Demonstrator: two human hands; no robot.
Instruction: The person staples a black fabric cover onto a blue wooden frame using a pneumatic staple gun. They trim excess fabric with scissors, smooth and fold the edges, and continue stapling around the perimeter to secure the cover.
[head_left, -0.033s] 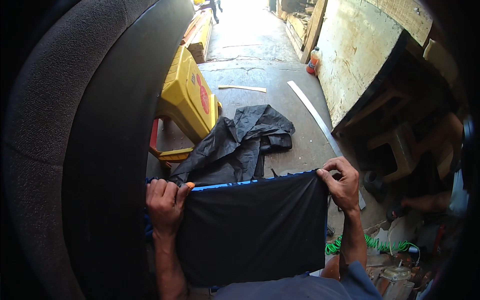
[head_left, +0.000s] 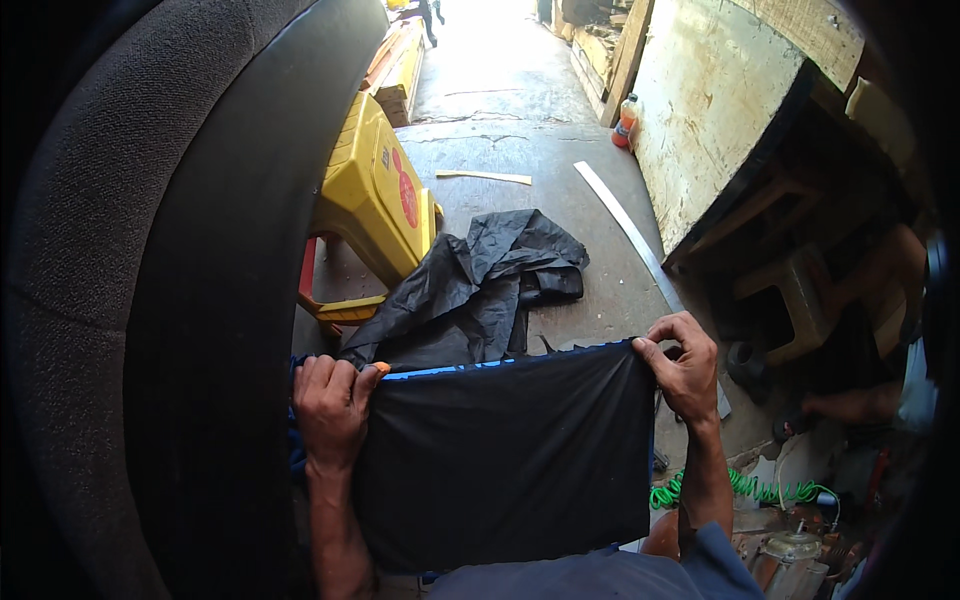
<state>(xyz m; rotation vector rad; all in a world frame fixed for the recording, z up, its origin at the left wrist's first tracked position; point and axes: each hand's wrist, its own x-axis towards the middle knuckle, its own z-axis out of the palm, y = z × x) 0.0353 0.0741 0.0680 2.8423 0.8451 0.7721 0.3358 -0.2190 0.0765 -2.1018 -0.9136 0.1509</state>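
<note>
Across my lap lies a flat rectangular piece covered in black fabric (head_left: 510, 460). A strip of blue edging (head_left: 440, 373) shows along its far side, where the black cloth has a ragged edge. My left hand (head_left: 332, 405) is closed on the far left corner, thumb and fingers pinching the cloth; the thumb tip looks orange. At the far right corner my right hand (head_left: 685, 365) pinches the black fabric between thumb and fingers. Between the two hands the cloth is drawn fairly taut, with faint creases. The underside of the piece is hidden.
Crumpled black sheeting (head_left: 500, 270) lies on the floor just beyond. A yellow plastic stool (head_left: 375, 190) stands left, beside a large dark padded piece (head_left: 190, 300). To the right are a long flat strip (head_left: 620, 215), a bottle (head_left: 626, 122), a green coiled hose (head_left: 760, 487) and another person's arm (head_left: 855, 405).
The black fabric has shifted slightly along the far edge, covering a little more of the blue toward the right. Both hands stay at the corners.
</note>
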